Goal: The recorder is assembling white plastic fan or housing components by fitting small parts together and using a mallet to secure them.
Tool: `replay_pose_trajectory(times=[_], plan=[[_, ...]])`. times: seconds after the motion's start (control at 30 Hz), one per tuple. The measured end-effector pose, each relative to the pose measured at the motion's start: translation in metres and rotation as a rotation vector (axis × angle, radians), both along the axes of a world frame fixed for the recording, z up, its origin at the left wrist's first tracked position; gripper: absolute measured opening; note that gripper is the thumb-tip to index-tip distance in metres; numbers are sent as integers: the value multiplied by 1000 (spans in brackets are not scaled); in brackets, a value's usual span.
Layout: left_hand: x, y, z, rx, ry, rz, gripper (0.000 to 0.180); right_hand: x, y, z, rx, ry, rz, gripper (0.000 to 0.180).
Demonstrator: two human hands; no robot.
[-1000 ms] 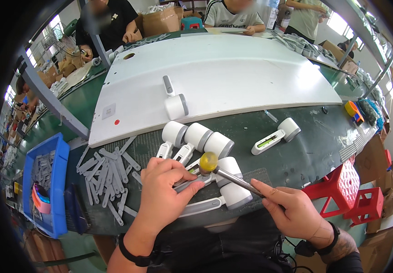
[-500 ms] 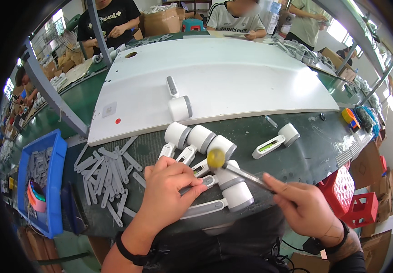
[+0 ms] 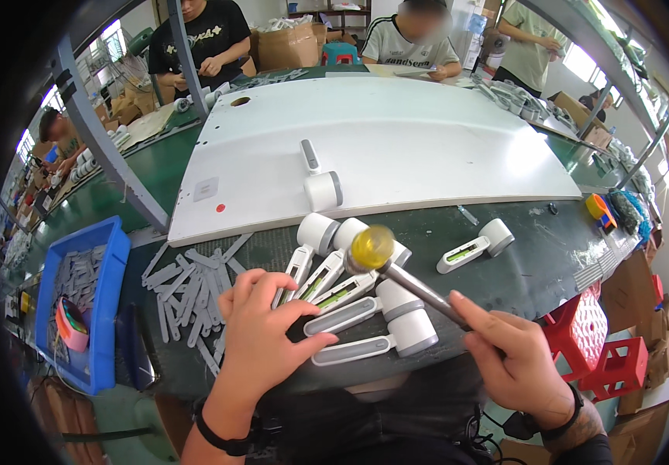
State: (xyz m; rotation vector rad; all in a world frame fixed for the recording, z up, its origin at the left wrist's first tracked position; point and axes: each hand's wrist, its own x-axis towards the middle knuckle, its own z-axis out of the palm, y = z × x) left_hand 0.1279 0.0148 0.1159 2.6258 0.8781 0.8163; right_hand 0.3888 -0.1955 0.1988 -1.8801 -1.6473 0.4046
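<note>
My right hand (image 3: 516,349) grips the metal handle of a mallet (image 3: 419,293), whose head has a translucent yellow face (image 3: 373,246). The mallet head is raised above the row of white devices, hiding part of them. My left hand (image 3: 268,329) is open, thumb and fingers apart, over the handle ends. Each device has a cylindrical white head and a flat handle. The nearest device (image 3: 412,333) and the one behind it (image 3: 342,316) have grey strips in their handles. Beyond these, an open-handled device (image 3: 347,293) shows green inside, as do its neighbours.
Loose grey strips (image 3: 187,298) lie left of my hand, beside a blue bin (image 3: 110,310) of more strips. One device (image 3: 323,190) rests on the white board (image 3: 419,155); another (image 3: 474,246) lies right. Red stools (image 3: 582,333) stand lower right. People work across the table.
My left fingers have come off the handle with the grey strip and spread apart. The mallet head has lifted slightly. The whole view has shifted a little.
</note>
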Motion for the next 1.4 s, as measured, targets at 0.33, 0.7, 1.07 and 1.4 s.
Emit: replay_pose_trajectory(times=[0.33,0.7,1.07,1.4], plan=[[-3,-2,-35,55,-104,-16,43,-8,2,-21,-158,-105,184,60],[-3,-4,-44,-46,-172,58,63,-6,11,-16,-120,-125,135,60],[-63,10,0,-68,-174,101,52,-6,17,-15,-62,-8,156,53],[-112,3,7,-271,29,319,13,30,-38,-53,-50,410,-338,52]])
